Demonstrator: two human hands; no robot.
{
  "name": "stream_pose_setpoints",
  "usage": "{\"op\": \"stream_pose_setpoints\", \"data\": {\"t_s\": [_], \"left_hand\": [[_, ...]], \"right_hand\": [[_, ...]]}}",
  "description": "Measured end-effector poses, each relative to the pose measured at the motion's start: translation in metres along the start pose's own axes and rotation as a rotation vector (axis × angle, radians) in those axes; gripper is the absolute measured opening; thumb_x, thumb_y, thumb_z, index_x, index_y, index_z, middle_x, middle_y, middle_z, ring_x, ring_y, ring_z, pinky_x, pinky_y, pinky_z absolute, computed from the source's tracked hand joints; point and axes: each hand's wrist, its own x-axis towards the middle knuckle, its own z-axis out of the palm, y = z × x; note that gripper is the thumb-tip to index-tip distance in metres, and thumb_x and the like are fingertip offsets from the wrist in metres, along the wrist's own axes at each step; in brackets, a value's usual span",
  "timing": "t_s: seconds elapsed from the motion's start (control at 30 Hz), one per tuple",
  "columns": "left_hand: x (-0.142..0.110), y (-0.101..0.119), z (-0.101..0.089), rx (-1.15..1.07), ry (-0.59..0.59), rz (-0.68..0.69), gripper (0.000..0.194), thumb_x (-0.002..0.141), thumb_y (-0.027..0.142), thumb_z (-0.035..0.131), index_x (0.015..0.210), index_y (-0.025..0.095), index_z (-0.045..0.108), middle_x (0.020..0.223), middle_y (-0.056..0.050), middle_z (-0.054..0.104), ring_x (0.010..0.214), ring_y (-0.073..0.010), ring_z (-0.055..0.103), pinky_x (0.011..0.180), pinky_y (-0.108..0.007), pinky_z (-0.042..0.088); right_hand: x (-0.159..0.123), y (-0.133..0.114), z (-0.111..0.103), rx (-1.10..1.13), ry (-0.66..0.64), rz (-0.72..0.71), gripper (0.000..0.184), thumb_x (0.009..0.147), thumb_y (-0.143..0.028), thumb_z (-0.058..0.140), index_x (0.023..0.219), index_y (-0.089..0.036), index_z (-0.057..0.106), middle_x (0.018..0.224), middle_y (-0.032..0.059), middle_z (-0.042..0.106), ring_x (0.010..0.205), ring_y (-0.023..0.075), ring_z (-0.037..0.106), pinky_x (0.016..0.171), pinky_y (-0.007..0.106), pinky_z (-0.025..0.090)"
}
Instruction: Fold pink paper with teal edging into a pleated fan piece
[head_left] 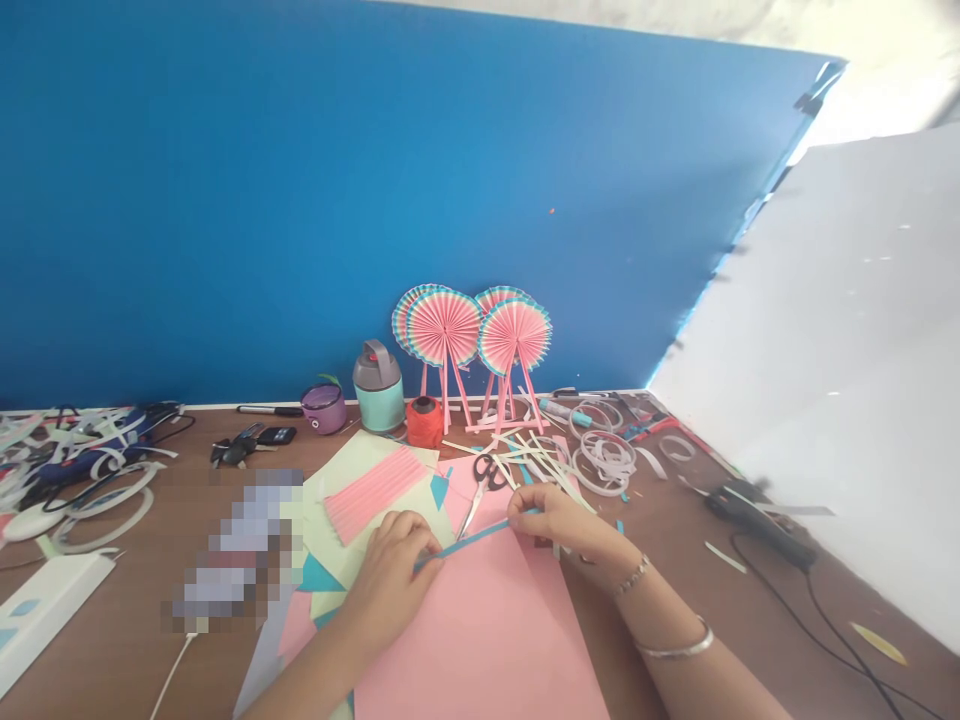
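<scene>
A narrow blue paper strip (476, 540) runs along the far edge of a large pink paper sheet (480, 640). My left hand (394, 565) has its fingers closed on the strip's left end, its thumb over the pink sheet. At the other end my right hand (553, 515) pinches the strip between thumb and fingers. Just beyond the strip lie scissors (487, 475) with dark handles, blades toward me. A pleated pink paper piece (377, 492) rests on pale green paper (319, 490) left of the scissors. Whether the strip is stuck to the sheet I cannot tell.
Pink pleated paper fans (444, 328) on legs stand at the back, beside a grey-and-mint flask (379, 395), a red jar (424, 422) and a purple pot (324, 410). Tape rings (604, 460), a glue gun (761, 520) and its cord lie right; a power strip (56, 610) lies left.
</scene>
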Motion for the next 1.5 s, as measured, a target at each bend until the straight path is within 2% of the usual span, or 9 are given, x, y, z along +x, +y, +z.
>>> {"op": "stream_pose_setpoints", "data": {"t_s": [0.17,0.47,0.73,0.9,1.03,1.17,1.3,1.4,1.5], "left_hand": [[0.002,0.003,-0.002,0.003,-0.012,-0.010,0.012,0.083,0.020,0.049,0.075,0.022,0.057,0.085,-0.001,0.061,0.089,-0.0212,0.053,0.080,-0.037,0.037],[0.000,0.005,-0.004,-0.047,-0.028,-0.047,0.014,0.082,0.021,0.046,0.073,0.023,0.058,0.081,0.000,0.065,0.084,-0.0204,0.054,0.081,-0.037,0.035],[0.002,0.005,-0.003,-0.075,0.002,-0.045,0.016,0.082,0.022,0.047,0.072,0.023,0.059,0.079,-0.001,0.065,0.082,-0.0205,0.055,0.080,-0.036,0.037],[0.001,0.009,-0.006,-0.092,0.034,-0.019,0.017,0.082,0.022,0.046,0.069,0.023,0.057,0.075,0.000,0.064,0.078,-0.0198,0.055,0.081,-0.037,0.038],[0.001,0.010,-0.007,-0.093,0.048,-0.024,0.017,0.082,0.023,0.048,0.068,0.023,0.059,0.073,0.000,0.065,0.077,-0.0196,0.056,0.079,-0.037,0.039],[0.001,0.006,-0.010,-0.094,0.059,-0.066,0.017,0.081,0.023,0.049,0.069,0.023,0.062,0.075,0.000,0.066,0.076,-0.0196,0.057,0.078,-0.036,0.040],[0.001,0.005,-0.010,-0.123,0.028,-0.076,0.015,0.081,0.025,0.051,0.077,0.025,0.065,0.078,0.000,0.067,0.082,-0.0203,0.058,0.081,-0.037,0.040],[-0.001,0.007,-0.005,-0.126,0.037,-0.072,0.013,0.080,0.023,0.055,0.090,0.025,0.063,0.083,0.001,0.064,0.086,-0.0208,0.055,0.077,-0.034,0.042],[-0.003,0.010,0.000,-0.073,0.054,0.015,0.006,0.080,0.018,0.056,0.078,0.022,0.059,0.085,0.000,0.061,0.086,-0.0195,0.053,0.076,-0.033,0.041]], "right_hand": [[0.002,0.002,-0.002,-0.025,-0.012,-0.011,0.016,0.073,-0.031,0.061,0.069,-0.015,0.058,0.063,-0.0032,0.048,0.054,0.0069,0.041,0.048,0.018,0.035],[0.000,0.004,-0.003,-0.041,0.011,-0.019,0.013,0.073,-0.026,0.059,0.070,-0.014,0.061,0.061,-0.0018,0.052,0.054,0.0080,0.045,0.050,0.020,0.039],[0.001,0.001,-0.001,-0.054,0.082,0.001,0.010,0.068,-0.024,0.058,0.064,-0.015,0.060,0.061,-0.0017,0.053,0.055,0.0082,0.046,0.048,0.018,0.041],[0.002,-0.003,0.010,0.008,0.212,0.067,0.008,0.063,-0.022,0.055,0.061,-0.016,0.059,0.053,-0.0037,0.048,0.046,0.0071,0.044,0.041,0.018,0.035],[0.009,0.001,0.014,0.059,0.369,0.083,0.009,0.060,-0.022,0.055,0.054,-0.016,0.057,0.046,-0.0040,0.047,0.040,0.0064,0.038,0.038,0.019,0.027],[0.014,0.010,-0.006,0.071,0.564,0.028,0.016,0.064,-0.029,0.058,0.055,-0.017,0.056,0.048,-0.0024,0.048,0.044,0.0085,0.041,0.042,0.021,0.030],[0.016,0.017,-0.027,0.070,0.682,-0.031,0.029,0.074,-0.041,0.053,0.077,-0.015,0.065,0.065,0.0032,0.059,0.054,0.0135,0.050,0.049,0.025,0.037],[0.019,0.023,-0.027,-0.147,0.721,-0.096,0.035,0.080,-0.033,0.048,0.103,-0.014,0.066,0.088,0.0080,0.066,0.074,0.0194,0.058,0.063,0.030,0.044],[0.022,0.029,-0.021,-0.561,0.756,-0.208,0.035,0.083,-0.024,0.044,0.110,-0.016,0.065,0.105,0.0107,0.064,0.095,0.0241,0.056,0.081,0.036,0.043]]}}
